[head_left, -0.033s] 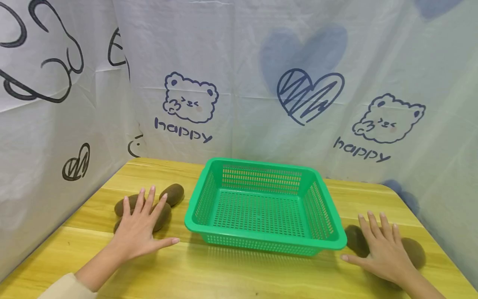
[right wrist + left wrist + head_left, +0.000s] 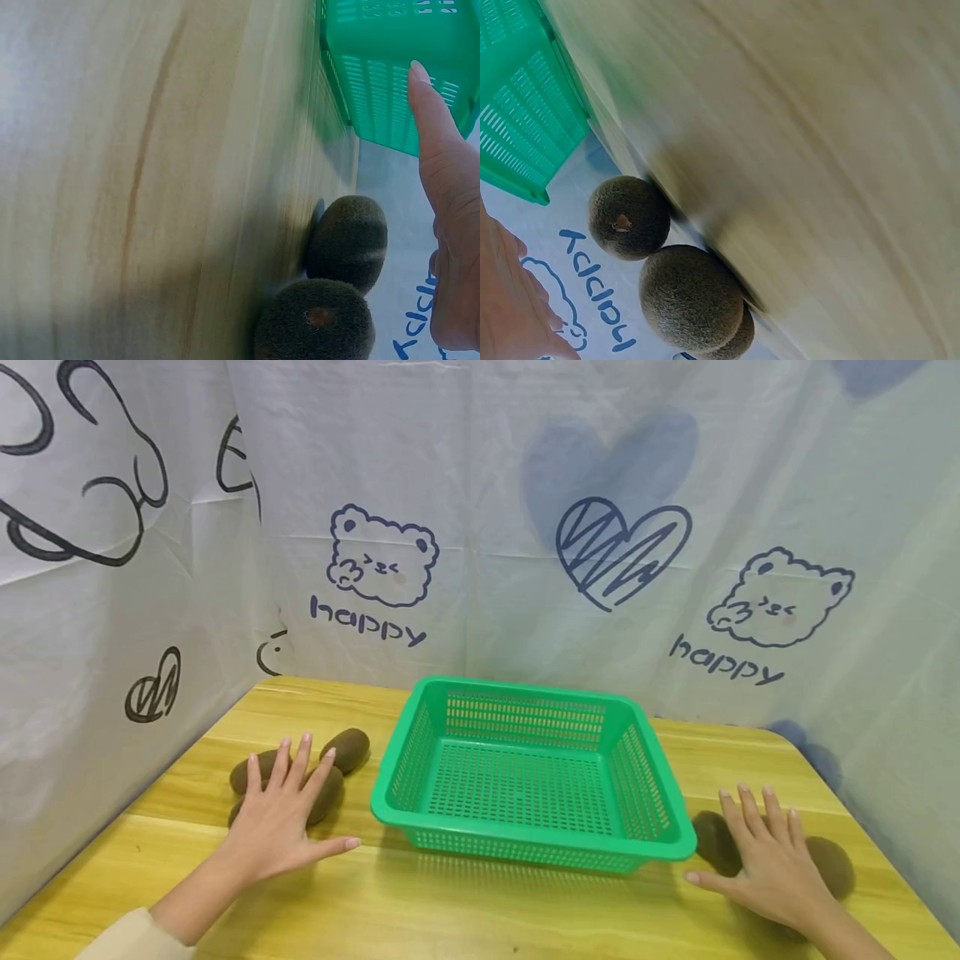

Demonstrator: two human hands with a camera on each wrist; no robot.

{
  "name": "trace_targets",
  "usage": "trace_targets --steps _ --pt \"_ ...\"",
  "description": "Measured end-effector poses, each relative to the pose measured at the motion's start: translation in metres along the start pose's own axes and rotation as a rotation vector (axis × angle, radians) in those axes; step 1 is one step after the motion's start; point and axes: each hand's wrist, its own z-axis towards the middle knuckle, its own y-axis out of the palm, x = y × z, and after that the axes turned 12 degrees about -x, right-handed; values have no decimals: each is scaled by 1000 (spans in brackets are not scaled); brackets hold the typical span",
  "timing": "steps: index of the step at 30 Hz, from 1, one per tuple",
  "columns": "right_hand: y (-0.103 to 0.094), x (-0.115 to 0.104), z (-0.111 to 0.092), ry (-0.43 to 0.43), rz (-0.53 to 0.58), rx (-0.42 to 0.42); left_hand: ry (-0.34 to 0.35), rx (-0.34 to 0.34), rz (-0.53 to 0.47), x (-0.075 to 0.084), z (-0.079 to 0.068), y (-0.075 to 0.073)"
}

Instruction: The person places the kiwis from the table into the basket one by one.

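Observation:
My left hand [image 2: 273, 827] is spread flat over several brown, fuzzy kiwis at the left of the table. One kiwi [image 2: 347, 752] lies just beyond its fingertips, and others are partly covered by the hand. In the left wrist view the hand stays above the kiwis [image 2: 691, 298], with a gap between. On the right, my right hand [image 2: 772, 868] is spread over more kiwis; one kiwi [image 2: 831, 868] shows beside its little finger, another [image 2: 715, 843] by the thumb side. The right wrist view has two kiwis [image 2: 347, 244] below the hand, thumb stretched out. Neither hand grips anything.
A green perforated plastic basket [image 2: 536, 842] stands between the hands with nothing in it. It rests on a wood-grain table [image 2: 450, 918]. A white cloth [image 2: 495, 635] printed with bears and hearts hangs behind the table and along its sides.

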Motion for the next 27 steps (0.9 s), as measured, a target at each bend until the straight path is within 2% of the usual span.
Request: trace_targets --steps 10,12,15,19,23,27 --pt "0 3 -1 -25 13 13 -4 0 -24 -3 -2 1" --pt "0 4 -2 -58 22 29 -10 -2 -41 -4 -3 1" --pt "0 5 -3 -150 28 75 -17 -16 -103 -3 -2 1" --pt "-1 5 -3 -263 75 121 -17 8 -178 -3 0 4" --pt "-5 3 -1 -284 138 132 -27 41 -226 -2 2 6" --pt "-9 2 2 -287 148 143 -33 54 -254 -1 2 7"
